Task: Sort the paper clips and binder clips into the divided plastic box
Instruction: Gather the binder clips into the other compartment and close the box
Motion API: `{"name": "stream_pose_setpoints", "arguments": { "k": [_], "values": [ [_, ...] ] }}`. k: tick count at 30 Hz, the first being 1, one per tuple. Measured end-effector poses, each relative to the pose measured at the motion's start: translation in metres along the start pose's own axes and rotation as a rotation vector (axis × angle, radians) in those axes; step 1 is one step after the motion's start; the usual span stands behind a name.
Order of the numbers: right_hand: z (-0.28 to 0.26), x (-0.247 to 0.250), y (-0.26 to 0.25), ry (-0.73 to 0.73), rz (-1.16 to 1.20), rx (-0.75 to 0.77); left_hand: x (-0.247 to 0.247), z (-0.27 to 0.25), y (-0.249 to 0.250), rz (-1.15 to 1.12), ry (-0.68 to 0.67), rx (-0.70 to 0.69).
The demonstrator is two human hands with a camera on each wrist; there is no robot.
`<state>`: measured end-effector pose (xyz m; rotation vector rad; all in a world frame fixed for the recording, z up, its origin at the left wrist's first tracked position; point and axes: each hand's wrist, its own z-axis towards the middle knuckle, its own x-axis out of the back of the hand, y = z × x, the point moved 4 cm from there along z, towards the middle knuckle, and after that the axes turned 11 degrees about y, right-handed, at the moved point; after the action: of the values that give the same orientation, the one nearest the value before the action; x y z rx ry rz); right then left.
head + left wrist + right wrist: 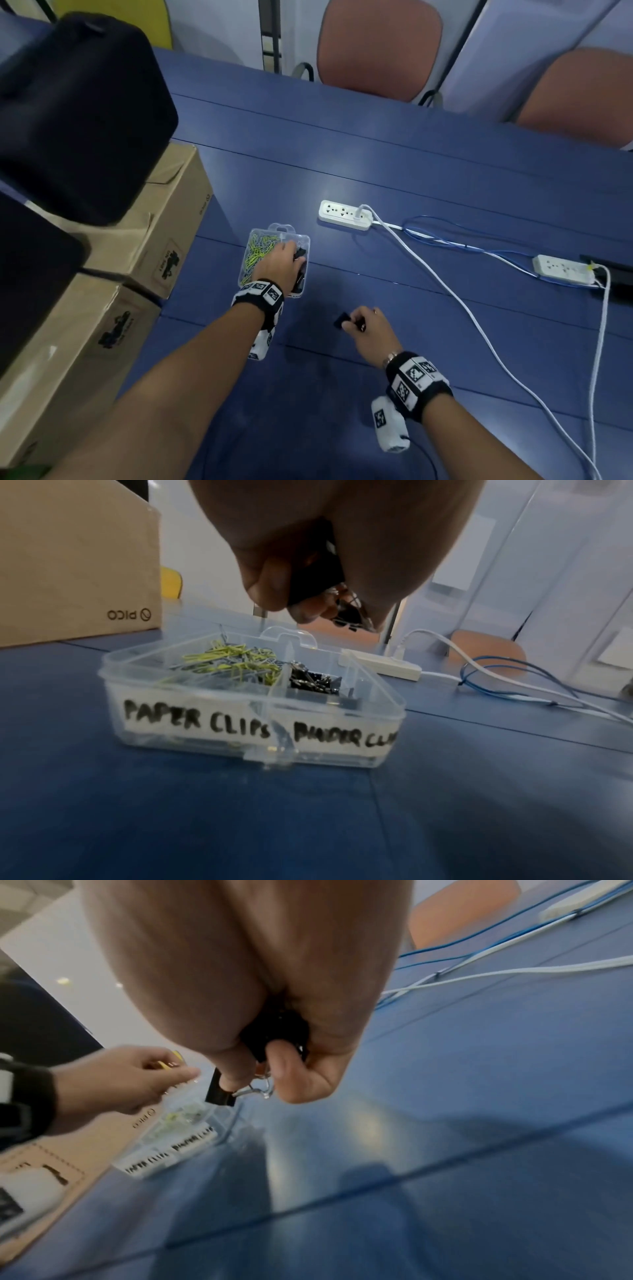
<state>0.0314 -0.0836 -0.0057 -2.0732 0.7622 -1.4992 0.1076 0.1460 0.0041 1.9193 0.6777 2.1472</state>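
A clear divided plastic box [305, 240] [192, 748] [192, 1123] stands on the blue table, labelled for paper clips on its left half and binder clips on its right. Green and grey paper clips [257, 253] [232, 661] fill the left half; black binder clips [310, 681] lie in the right half. My left hand [282, 262] [308, 569] [120, 1080] hovers over the binder-clip half and grips black binder clips [346, 612]. My right hand [366, 325] [274, 1047], nearer me and to the right of the box, holds black binder clips [342, 320] [221, 1089] in curled fingers.
Two cardboard boxes [102, 291] [75, 561] and dark cases [78, 113] crowd the table's left side. A white power strip [344, 215] [380, 664] lies just behind the box, and white and blue cables [445, 274] run right to a second strip [563, 269]. Chairs [376, 44] stand beyond the far edge.
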Motion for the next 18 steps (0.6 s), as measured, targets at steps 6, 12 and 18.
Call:
{"name": "stream_pose_setpoints", "arguments": {
  "k": [6, 12, 18],
  "values": [
    [0.059, -0.001, -0.057, 0.115, 0.066, 0.055, -0.013, 0.003, -0.001, -0.03, -0.058, -0.067],
    [0.123, -0.019, -0.105, 0.193, 0.063, 0.041, -0.006, -0.017, -0.017, -0.1, 0.015, -0.161],
    [0.143, -0.061, -0.135, 0.106, -0.061, 0.09, 0.013, -0.026, -0.045, -0.186, 0.144, -0.019]
  ]
}}
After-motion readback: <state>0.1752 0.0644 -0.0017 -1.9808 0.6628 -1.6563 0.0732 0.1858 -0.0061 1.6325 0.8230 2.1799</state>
